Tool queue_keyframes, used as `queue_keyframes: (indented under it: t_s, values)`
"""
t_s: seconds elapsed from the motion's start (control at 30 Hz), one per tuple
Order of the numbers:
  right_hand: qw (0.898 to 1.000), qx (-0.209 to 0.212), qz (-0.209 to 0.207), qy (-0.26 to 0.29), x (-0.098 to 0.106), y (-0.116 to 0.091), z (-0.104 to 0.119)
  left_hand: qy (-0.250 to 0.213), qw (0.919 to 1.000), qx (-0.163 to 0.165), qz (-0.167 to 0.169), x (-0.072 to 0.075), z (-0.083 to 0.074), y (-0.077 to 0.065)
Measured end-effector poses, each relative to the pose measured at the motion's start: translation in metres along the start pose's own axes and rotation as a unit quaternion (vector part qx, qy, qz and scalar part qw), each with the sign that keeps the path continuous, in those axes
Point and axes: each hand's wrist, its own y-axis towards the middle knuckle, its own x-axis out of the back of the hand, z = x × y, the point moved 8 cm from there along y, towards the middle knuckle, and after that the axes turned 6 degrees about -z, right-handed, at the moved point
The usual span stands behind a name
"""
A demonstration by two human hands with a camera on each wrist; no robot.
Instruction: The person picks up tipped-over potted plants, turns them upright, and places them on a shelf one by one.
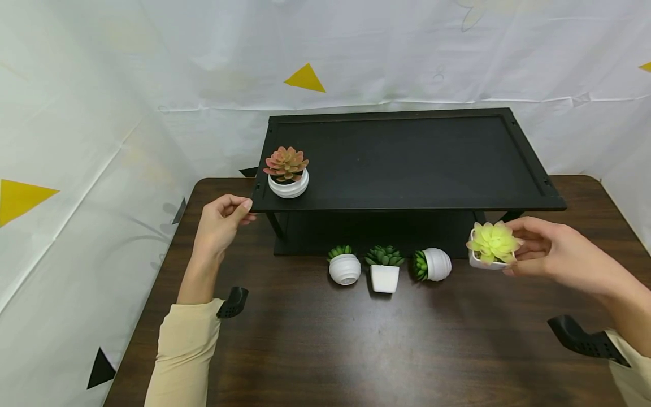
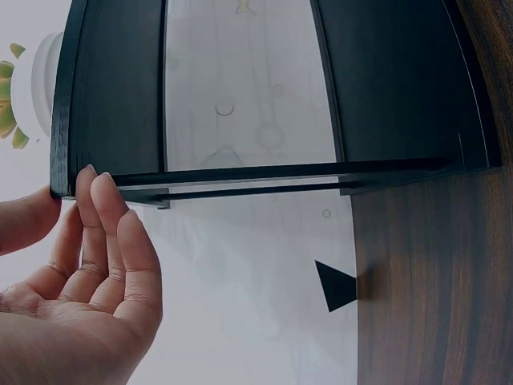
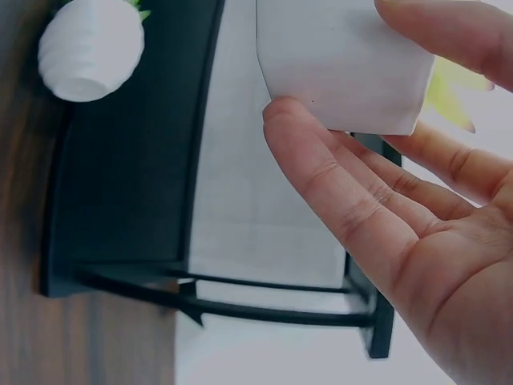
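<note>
Above the counter [image 1: 356, 350], just in front of the right part of the black shelf [image 1: 407, 164], the right hand [image 1: 564, 251] holds up a yellow-green succulent [image 1: 492, 243] in a squarish white pot [image 3: 345, 64]. Its fingers [image 3: 329, 172] are bent around the pot from one side and the thumb [image 3: 465, 36] bears on the other, so the plant is grasped clear of any surface, leafy side up. At the shelf's front left corner, the left hand [image 1: 218, 223] pinches the edge of the top board between thumb and fingers, perhaps to steady it.

On the top board, near that same corner, a reddish succulent [image 1: 286, 164] stands upright in a round white pot. Down on the counter, before the lower board [image 1: 366, 232], are three green plants in white pots: a left one [image 1: 344, 268] tipped with its base toward the person, a middle one [image 1: 384, 277] whose lean I cannot tell, and a right one [image 1: 438, 264] lying on its side.

The step in hand seems to be carrying the yellow-green plant to the shelf. The next move probably calls for raising it over the front edge, keeping it level, lowering its base onto bare board, then loosening the grasp.
</note>
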Motion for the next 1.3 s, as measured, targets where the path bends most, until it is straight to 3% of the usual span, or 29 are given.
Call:
queue_keyframes:
  t_s: [0.4,0.63,1.3]
  values:
    - [0.999,0.036,0.001,0.008,0.007,0.011,0.038,0.002,1.0,-0.003,0.001,0.0,-0.001,-0.001]
    - [0.999,0.038,0.026,0.013,0.008,0.019,0.057,-0.005,1.0,-0.004,-0.001,0.0,-0.001,0.0]
    - [0.997,0.052,0.049,0.029,-0.005,0.043,0.099,0.0,1.0,-0.002,0.001,0.0,-0.001,0.0]
